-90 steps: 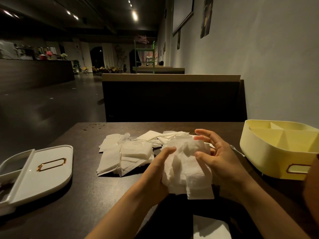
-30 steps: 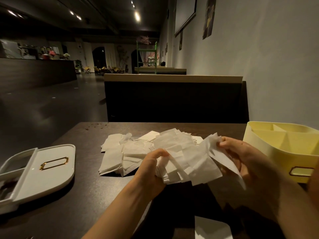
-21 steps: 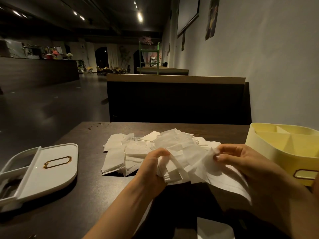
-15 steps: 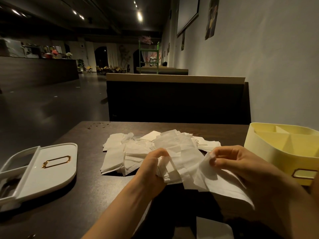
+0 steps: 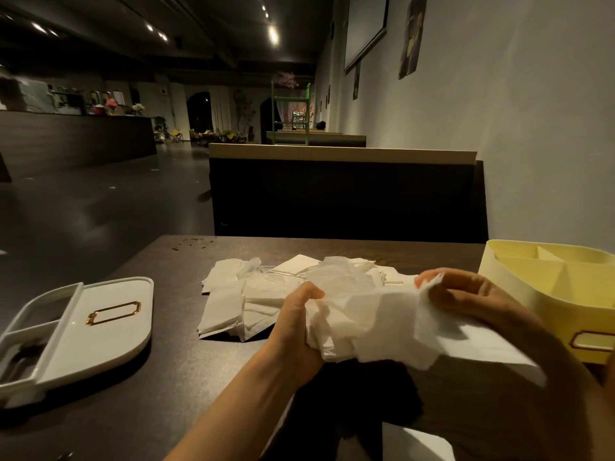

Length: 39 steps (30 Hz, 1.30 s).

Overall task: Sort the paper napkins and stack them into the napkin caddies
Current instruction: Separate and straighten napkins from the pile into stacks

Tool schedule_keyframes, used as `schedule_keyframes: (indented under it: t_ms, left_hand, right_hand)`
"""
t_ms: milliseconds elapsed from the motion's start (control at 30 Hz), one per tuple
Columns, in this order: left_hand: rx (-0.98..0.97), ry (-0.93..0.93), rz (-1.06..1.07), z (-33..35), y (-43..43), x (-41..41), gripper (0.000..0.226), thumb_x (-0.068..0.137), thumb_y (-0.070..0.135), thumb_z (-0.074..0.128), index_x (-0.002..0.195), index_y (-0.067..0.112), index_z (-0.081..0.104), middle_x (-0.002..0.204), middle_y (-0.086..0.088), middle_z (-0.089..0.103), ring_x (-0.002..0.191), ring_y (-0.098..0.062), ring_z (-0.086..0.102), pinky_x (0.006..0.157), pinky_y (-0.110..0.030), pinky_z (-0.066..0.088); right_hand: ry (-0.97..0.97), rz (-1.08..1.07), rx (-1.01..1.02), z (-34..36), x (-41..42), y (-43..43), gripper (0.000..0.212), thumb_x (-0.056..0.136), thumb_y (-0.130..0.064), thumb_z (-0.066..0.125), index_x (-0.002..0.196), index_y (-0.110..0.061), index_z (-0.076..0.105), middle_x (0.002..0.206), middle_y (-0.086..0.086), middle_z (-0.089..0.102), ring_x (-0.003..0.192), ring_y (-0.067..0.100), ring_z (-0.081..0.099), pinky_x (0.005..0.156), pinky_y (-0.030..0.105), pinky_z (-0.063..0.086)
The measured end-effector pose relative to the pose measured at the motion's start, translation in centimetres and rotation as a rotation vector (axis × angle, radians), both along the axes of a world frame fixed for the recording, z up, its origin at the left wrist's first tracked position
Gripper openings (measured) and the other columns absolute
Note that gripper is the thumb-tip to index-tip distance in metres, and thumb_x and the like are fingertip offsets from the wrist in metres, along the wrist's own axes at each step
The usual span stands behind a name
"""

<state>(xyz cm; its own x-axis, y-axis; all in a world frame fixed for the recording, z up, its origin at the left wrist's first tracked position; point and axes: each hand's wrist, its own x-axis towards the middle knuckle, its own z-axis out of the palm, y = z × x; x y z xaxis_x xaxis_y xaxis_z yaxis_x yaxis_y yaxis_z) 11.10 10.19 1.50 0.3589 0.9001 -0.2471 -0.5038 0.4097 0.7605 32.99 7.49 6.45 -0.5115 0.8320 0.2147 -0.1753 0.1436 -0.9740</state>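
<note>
The left hand (image 5: pixel 296 327) is closed round a crumpled bunch (image 5: pixel 352 324) of white napkins, thumb on top, and holds it above the near middle of the dark counter (image 5: pixel 159 414). The right hand (image 5: pixel 472 301) pinches the upper edge of one sheet (image 5: pixel 479 347) between thumb and curled fingers. That sheet spreads out from the bunch toward 4 o'clock, and its far corner hangs free.

At 12 o'clock from the hands, a loose pile (image 5: pixel 233 307) of napkins lies flat on the counter, partly hidden behind the bunch. The yellow caddy (image 5: pixel 512 284) stands at 3 o'clock, just behind the right hand, with its dividers showing and its compartments bare where visible. The white caddy (image 5: pixel 109 334) lies at 9 o'clock, well apart from the pile, gold label frame facing up. One more napkin (image 5: pixel 416 444) shows at 6 o'clock, at the bottom edge.
</note>
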Motion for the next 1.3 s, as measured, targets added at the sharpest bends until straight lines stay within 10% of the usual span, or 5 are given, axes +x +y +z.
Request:
schedule_keyframes:
  t_ms: [133,333,633,1233,1300]
  left_hand:
    - [-0.013,0.053,0.014,-0.5,0.0,-0.1,0.033,0.078,0.031,0.056,0.103,0.009,0.055,0.085,-0.009,0.057,0.070,-0.023,0.058,0.062,-0.031,0.051]
    - [0.137,0.078,-0.203,-0.6,-0.4,0.5,0.046,0.085,0.041,0.052,0.126,0.019,0.053,0.116,-0.015,0.064,0.104,-0.032,0.062,0.084,-0.045,0.052]
    - [0.263,0.095,-0.253,0.6,-1.8,0.8,0.042,0.072,0.053,0.050,0.106,0.029,0.060,0.091,-0.002,0.074,0.085,-0.020,0.069,0.077,-0.038,0.056]
    - [0.106,0.062,-0.026,-0.1,-1.2,1.1,0.030,0.085,0.020,0.062,0.114,0.016,0.056,0.105,-0.014,0.061,0.088,-0.030,0.066,0.071,-0.047,0.058]
    - [0.102,0.088,0.002,-0.3,-1.2,1.4,0.027,0.085,0.021,0.063,0.110,0.015,0.057,0.102,-0.015,0.060,0.090,-0.031,0.063,0.078,-0.050,0.054]
  right_hand:
    - [0.167,0.149,-0.027,0.1,1.4,1.8,0.036,0.097,-0.008,0.044,0.132,-0.003,0.050,0.126,0.019,0.059,0.110,0.027,0.062,0.090,0.031,0.052]
    - [0.008,-0.136,-0.203,-0.9,-0.7,2.5,0.066,0.005,-0.033,0.096,0.068,-0.021,0.079,0.073,0.002,0.074,0.057,0.012,0.070,0.044,0.019,0.053]
    - [0.098,-0.234,-0.397,-1.9,-1.4,1.7,0.028,0.089,-0.002,0.051,0.111,-0.013,0.064,0.100,0.011,0.071,0.056,0.016,0.068,0.037,0.020,0.050]
    - [-0.009,-0.368,-0.216,-0.7,-0.9,0.5,0.069,0.040,-0.033,0.092,0.103,-0.018,0.068,0.096,0.009,0.073,0.082,0.025,0.072,0.057,0.031,0.058]
    - [0.072,-0.379,-0.222,-0.8,-1.7,0.3,0.039,0.062,-0.020,0.079,0.099,-0.013,0.067,0.089,0.008,0.073,0.076,0.022,0.072,0.052,0.027,0.056]
